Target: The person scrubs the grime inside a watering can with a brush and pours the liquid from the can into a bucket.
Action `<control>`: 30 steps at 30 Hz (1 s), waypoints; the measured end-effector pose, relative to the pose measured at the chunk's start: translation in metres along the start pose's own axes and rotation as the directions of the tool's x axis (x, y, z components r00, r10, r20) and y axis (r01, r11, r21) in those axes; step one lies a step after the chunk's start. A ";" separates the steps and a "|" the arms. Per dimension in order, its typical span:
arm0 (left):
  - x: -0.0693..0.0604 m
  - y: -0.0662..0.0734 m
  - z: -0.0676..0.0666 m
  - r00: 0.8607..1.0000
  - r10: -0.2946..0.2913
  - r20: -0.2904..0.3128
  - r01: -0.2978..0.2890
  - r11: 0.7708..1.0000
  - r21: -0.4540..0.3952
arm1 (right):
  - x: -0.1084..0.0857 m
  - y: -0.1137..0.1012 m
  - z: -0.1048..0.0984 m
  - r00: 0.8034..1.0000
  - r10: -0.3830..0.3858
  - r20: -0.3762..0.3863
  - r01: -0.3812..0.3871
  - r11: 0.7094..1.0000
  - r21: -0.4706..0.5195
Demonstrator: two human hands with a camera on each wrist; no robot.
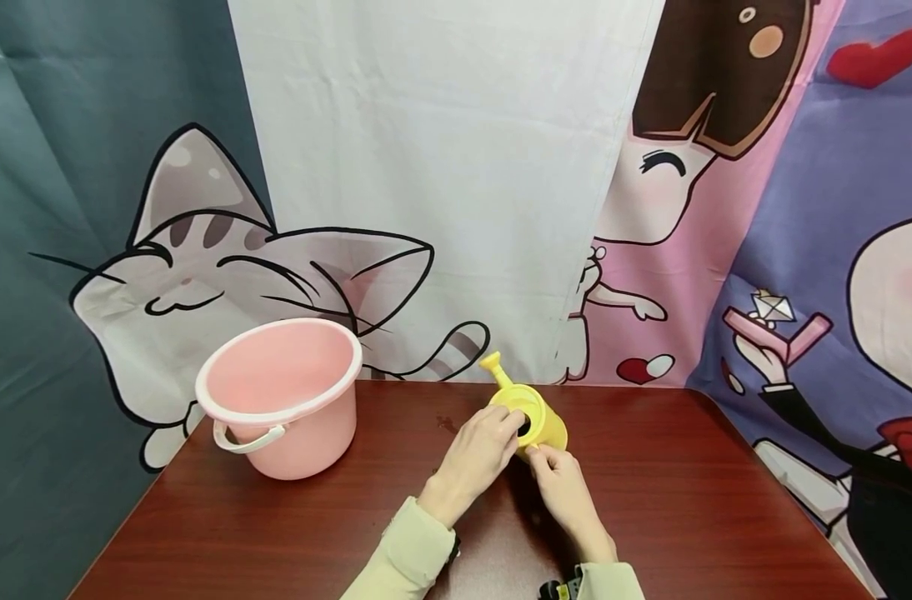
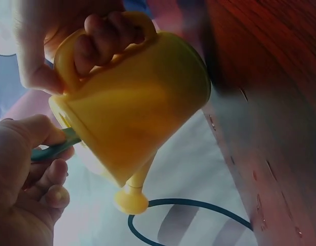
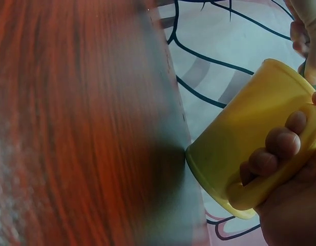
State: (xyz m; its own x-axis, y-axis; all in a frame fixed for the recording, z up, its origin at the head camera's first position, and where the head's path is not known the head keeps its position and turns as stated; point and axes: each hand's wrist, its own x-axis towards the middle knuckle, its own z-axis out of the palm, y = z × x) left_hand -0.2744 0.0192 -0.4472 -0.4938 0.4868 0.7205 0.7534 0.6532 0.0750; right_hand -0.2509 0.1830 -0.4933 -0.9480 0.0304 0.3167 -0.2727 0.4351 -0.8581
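Observation:
A yellow toy watering can [image 1: 552, 429] tilts with its round opening toward me and its spout pointing to the back left. My right hand [image 1: 567, 493] grips its handle, fingers curled through the loop in the right wrist view. At the opening, my left hand [image 1: 474, 457] pinches a dark green, curved, strip-like thing [image 2: 69, 137] between thumb and fingers. Part of that thing is inside the can, so its kind cannot be told. Whether the can's base touches the table cannot be told.
A pink bucket [image 1: 306, 446] with a white handle stands at the left of the reddish-brown wooden table [image 1: 673, 500]. Behind the table hangs a cloth backdrop [image 1: 441, 150] printed with a cartoon cat and figures.

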 end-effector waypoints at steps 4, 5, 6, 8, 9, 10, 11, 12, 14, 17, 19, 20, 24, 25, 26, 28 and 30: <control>0.000 0.002 0.000 1.000 0.017 -0.002 -0.017 1.000 0.000 | -0.001 0.001 0.000 1.000 0.004 0.009 -0.004 1.000 0.016; 0.000 0.003 -0.001 1.000 0.026 -0.007 -0.026 1.000 0.002 | -0.001 0.001 0.000 1.000 0.004 0.007 -0.004 1.000 0.016; 0.001 0.004 -0.001 0.999 0.035 -0.013 -0.035 0.999 0.004 | -0.001 0.001 0.001 1.000 0.004 0.005 -0.004 1.000 0.018; 0.002 0.006 -0.003 0.998 0.052 -0.019 -0.052 0.999 0.010 | -0.001 0.001 0.001 1.000 0.006 -0.001 -0.006 1.000 0.021; 0.003 0.007 -0.004 0.998 0.060 -0.020 -0.060 0.998 0.014 | -0.001 0.000 0.001 1.000 0.007 -0.004 -0.006 1.000 0.022; 0.003 0.008 -0.005 0.998 0.067 -0.022 -0.067 0.998 0.020 | -0.001 0.000 0.001 1.000 0.006 -0.007 -0.006 1.000 0.023; 0.004 0.009 -0.007 0.997 0.073 -0.026 -0.073 0.997 0.028 | -0.001 0.000 0.001 1.000 0.009 -0.009 -0.009 1.000 0.022; 0.005 0.009 -0.008 0.996 0.080 -0.032 -0.079 0.996 0.039 | -0.001 -0.001 0.001 1.000 0.009 -0.009 -0.009 1.000 0.026; 0.006 0.010 -0.010 0.995 0.093 -0.045 -0.090 0.994 0.058 | 0.000 -0.001 0.001 1.000 0.009 -0.009 -0.008 1.000 0.025; 0.007 0.011 -0.014 0.993 0.103 -0.060 -0.099 0.992 0.078 | 0.000 -0.001 0.001 1.000 0.000 -0.006 0.000 1.000 0.024; 0.008 0.012 -0.016 0.993 0.105 -0.060 -0.100 0.992 0.079 | 0.000 -0.001 0.001 1.000 -0.009 -0.005 0.009 1.000 0.016; 0.009 0.013 -0.017 0.993 0.105 -0.059 -0.100 0.992 0.078 | 0.000 -0.001 0.000 1.000 -0.013 -0.005 0.013 1.000 0.012; 0.009 0.014 -0.018 0.994 0.094 -0.060 -0.090 0.993 0.078 | -0.001 -0.002 -0.001 1.000 -0.021 -0.006 0.021 1.000 0.008; 0.009 0.014 -0.018 0.994 0.088 -0.063 -0.083 0.994 0.073 | -0.001 -0.002 -0.001 1.000 -0.020 -0.005 0.020 1.000 0.008; 0.009 0.014 -0.018 0.994 0.081 -0.068 -0.076 0.995 0.065 | -0.001 -0.002 -0.001 1.000 -0.019 -0.004 0.019 1.000 0.010; 0.008 0.013 -0.018 0.995 0.058 -0.076 -0.055 0.998 0.039 | -0.001 -0.001 -0.001 1.000 -0.018 -0.004 0.018 1.000 0.009; 0.008 0.011 -0.017 0.996 0.035 -0.086 -0.034 0.999 0.016 | -0.001 0.000 0.000 1.000 -0.021 -0.005 0.021 1.000 0.002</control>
State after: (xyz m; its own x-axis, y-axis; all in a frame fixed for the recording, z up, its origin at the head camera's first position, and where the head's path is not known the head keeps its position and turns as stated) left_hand -0.2624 0.0203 -0.4292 -0.4280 0.4580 0.7791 0.7627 0.6455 0.0396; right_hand -0.2495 0.1831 -0.4932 -0.9414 0.0257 0.3363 -0.2926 0.4336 -0.8523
